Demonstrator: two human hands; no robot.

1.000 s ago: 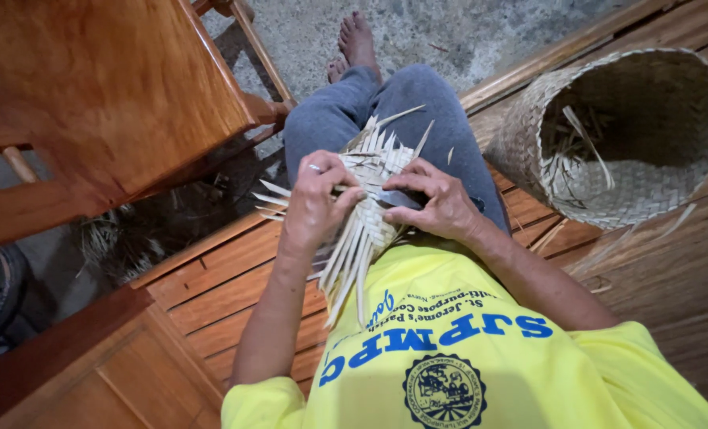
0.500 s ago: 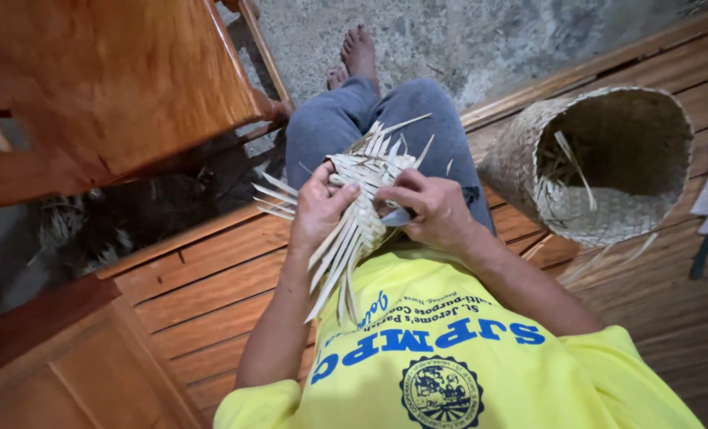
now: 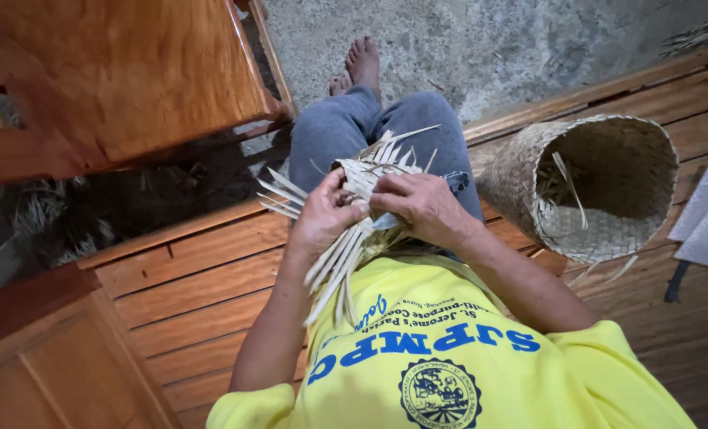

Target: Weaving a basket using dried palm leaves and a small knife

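A partly woven piece of pale palm-leaf strips (image 3: 362, 179) rests over my lap, its loose ends fanning toward my chest and out to the left. My left hand (image 3: 322, 218) grips its left side, fingers curled around the strips. My right hand (image 3: 421, 206) covers the right side, fingers pressed on the weave. Both hands touch the piece and almost meet. I wear a yellow shirt (image 3: 449, 357) and grey trousers (image 3: 346, 127); my bare feet (image 3: 360, 63) rest on the ground ahead.
A finished woven basket (image 3: 608, 230) lies on its side to my right, mouth toward me, a few strips inside. I sit on a wooden slat platform (image 3: 195, 294). A wooden seat (image 3: 116, 71) stands at upper left. A pale flat blade with a dark handle (image 3: 707, 214) lies at the right edge.
My hands stay on the woven piece, the fingers shifting slightly on the strips. The view has drifted, so the basket sits a little further right.
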